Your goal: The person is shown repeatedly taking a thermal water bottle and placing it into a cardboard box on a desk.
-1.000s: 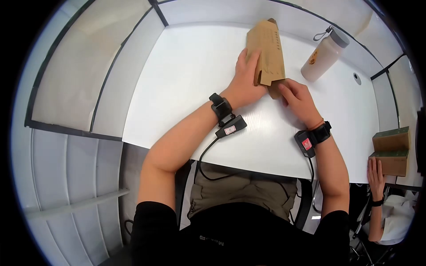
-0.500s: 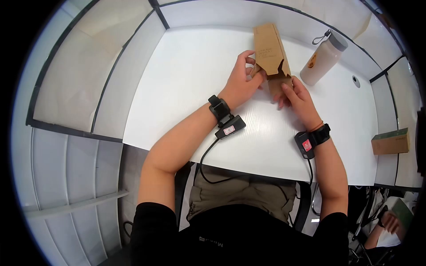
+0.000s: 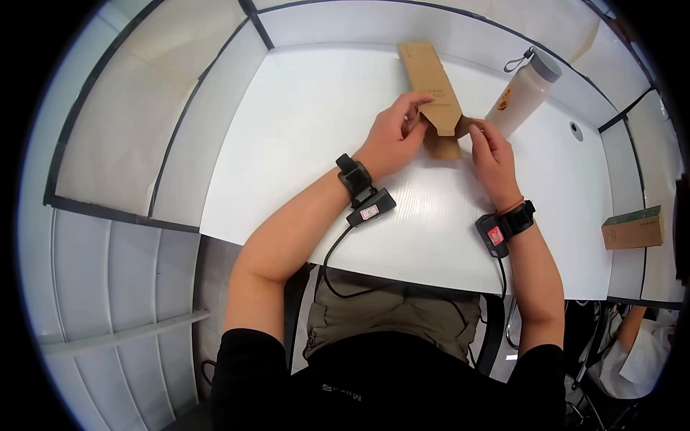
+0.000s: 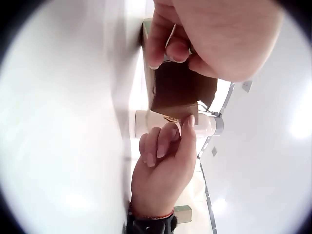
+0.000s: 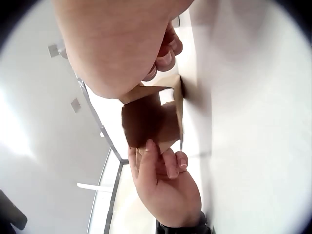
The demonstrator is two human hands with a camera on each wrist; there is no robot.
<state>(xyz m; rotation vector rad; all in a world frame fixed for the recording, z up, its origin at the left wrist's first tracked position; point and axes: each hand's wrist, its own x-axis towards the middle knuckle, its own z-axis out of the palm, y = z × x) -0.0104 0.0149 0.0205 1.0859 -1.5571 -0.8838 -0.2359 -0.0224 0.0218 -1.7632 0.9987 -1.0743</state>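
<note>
A brown cardboard box (image 3: pixel 433 82) lies on the white table in the head view, its near end open with flaps sticking out. My left hand (image 3: pixel 392 138) pinches the left side of that end, fingers curled around the edge. On the other side my right hand (image 3: pixel 494 158) pinches the right flap between thumb and fingers. Both wrist views look into the dark, hollow inside of the box (image 4: pixel 180 87) (image 5: pixel 146 119). The right hand (image 4: pixel 163 170) shows below it in the left wrist view, the left hand (image 5: pixel 168 187) in the right wrist view.
A pale bottle (image 3: pixel 523 95) with a grey lid and strap stands right of the box. Low white partitions border the table (image 3: pixel 287 129), which has a cable hole (image 3: pixel 576 131). Another carton (image 3: pixel 632 228) is at the far right, and part of another person (image 3: pixel 636 359) shows below it.
The box has turned, its far end swinging left and its right flap folding outward. My left fingers have moved onto its near left edge. The other person's hand has left view at the lower right.
</note>
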